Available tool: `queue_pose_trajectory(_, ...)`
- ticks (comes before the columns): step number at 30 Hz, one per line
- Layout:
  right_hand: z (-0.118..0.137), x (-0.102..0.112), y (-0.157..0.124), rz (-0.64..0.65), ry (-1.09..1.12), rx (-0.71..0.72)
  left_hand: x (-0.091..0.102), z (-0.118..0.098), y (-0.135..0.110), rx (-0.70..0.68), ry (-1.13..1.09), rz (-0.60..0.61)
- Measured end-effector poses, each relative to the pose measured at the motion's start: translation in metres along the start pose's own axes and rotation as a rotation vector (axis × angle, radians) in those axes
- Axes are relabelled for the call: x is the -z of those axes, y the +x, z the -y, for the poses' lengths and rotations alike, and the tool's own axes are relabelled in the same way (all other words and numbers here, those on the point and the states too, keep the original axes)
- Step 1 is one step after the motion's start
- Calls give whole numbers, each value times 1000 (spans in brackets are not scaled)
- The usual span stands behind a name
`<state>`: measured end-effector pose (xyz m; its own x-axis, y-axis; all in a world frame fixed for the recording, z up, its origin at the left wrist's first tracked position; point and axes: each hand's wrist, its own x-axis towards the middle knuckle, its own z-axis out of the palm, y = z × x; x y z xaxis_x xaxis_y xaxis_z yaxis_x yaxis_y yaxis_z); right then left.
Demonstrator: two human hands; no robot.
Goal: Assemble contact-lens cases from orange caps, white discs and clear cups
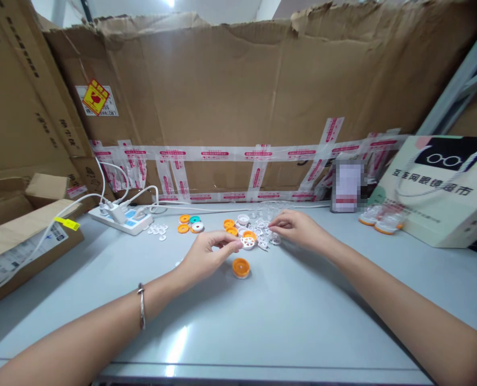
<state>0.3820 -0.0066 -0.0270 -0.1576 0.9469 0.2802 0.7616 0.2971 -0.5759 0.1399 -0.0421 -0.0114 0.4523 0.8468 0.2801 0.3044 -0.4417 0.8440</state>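
Note:
Between the thumb and fingers of my left hand (210, 254) is a small white spoked wheel (248, 243), held up off the table. My right hand (296, 226) reaches into a heap of small white plastic pieces (262, 225), its fingertips pinched together there. Whether a piece sits in that pinch is too small to make out. An orange round cup-like part (241, 267) with a white underside stands alone just below my left fingertips. Behind the left hand lie several orange and white round parts (229, 223), partly hidden by the held wheel.
Farther left are orange, teal and white rings (184, 228) and small white discs (158, 229). A power strip (121, 217) with cables, an open carton (24, 236), a phone (347, 185), white-orange bagged items (383, 219) and a paper bag (435, 187) stand around, before a large cardboard wall (222, 96).

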Motion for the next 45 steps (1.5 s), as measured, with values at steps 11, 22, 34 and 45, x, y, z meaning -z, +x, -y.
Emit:
queue_pose_trajectory(11, 46, 4, -17, -218, 479, -107, 4, -2, 1, -92, 16, -64)
queue_pose_trajectory(22, 79, -10, -47, -214, 788, 245, 10, -7, -5, -559, 258, -82)
queue_pose_trajectory(34, 80, -17, -53, -182, 650, 399, 9, -7, -6, -574, 290, -161)
queue_pose_trajectory(45, 83, -17, -55, -270, 616, 535, 2, -14, -13, -531, 71, -225)
